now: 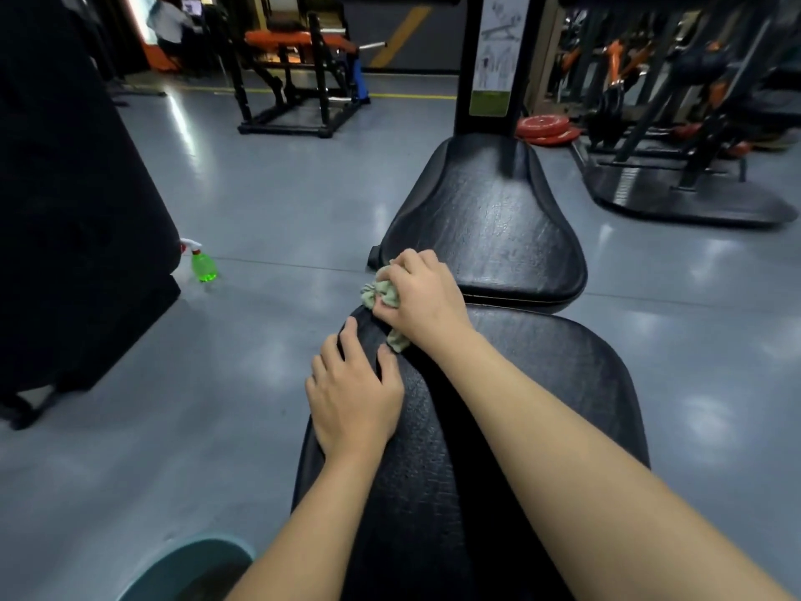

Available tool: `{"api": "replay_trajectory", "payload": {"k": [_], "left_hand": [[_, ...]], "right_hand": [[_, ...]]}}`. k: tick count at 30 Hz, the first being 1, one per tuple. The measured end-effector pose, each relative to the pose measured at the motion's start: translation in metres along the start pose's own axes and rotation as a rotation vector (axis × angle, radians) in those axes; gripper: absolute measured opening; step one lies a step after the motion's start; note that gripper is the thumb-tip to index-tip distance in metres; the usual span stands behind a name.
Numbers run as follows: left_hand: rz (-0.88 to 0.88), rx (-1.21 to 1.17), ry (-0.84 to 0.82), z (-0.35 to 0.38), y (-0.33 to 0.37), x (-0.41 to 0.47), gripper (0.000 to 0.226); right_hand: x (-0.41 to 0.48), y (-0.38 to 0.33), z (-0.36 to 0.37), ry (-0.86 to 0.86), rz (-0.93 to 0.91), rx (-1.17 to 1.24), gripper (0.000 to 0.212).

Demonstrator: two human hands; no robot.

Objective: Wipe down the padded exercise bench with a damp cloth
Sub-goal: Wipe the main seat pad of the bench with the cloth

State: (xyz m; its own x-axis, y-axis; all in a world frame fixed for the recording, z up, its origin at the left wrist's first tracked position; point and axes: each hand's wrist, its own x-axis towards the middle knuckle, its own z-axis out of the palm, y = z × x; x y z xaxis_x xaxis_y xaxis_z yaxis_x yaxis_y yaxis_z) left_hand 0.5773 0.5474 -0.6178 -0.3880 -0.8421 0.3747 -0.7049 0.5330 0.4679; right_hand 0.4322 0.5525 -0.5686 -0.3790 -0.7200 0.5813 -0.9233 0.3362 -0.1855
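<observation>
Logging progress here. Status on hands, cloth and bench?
Right hand grips cloth at far-left edge of bench pad. Left hand rests on it. Nothing blocking.

We see a shiny grey floor. A green spray bottle with a white top stands on it at the left, just beside a big black block. A blue-green tub sits at the bottom edge. Far back stands a black frame with an orange pad, and a person sits beyond it. A yellow line runs across the far floor. Red round weights lie stacked on the right, near more black and orange machines. A paper sign is stuck on a black post.
</observation>
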Motion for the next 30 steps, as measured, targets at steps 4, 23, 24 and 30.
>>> {"api": "replay_trajectory", "payload": {"k": [4, 23, 24, 30], "left_hand": [[-0.014, -0.028, -0.017, -0.005, 0.001, -0.001, 0.058], [0.026, 0.103, -0.051, -0.005, 0.003, -0.006, 0.062], [0.026, 0.109, -0.050, -0.005, 0.003, -0.005, 0.062], [0.029, 0.135, -0.030, 0.002, 0.003, -0.003, 0.061]], "right_hand": [[-0.012, 0.007, -0.022, -0.047, 0.016, -0.100, 0.031], [-0.070, 0.090, -0.092, -0.079, 0.467, -0.310, 0.034], [-0.062, 0.083, -0.085, -0.072, 0.453, -0.299, 0.037], [-0.012, 0.022, -0.026, -0.019, 0.165, -0.284, 0.030]]}}
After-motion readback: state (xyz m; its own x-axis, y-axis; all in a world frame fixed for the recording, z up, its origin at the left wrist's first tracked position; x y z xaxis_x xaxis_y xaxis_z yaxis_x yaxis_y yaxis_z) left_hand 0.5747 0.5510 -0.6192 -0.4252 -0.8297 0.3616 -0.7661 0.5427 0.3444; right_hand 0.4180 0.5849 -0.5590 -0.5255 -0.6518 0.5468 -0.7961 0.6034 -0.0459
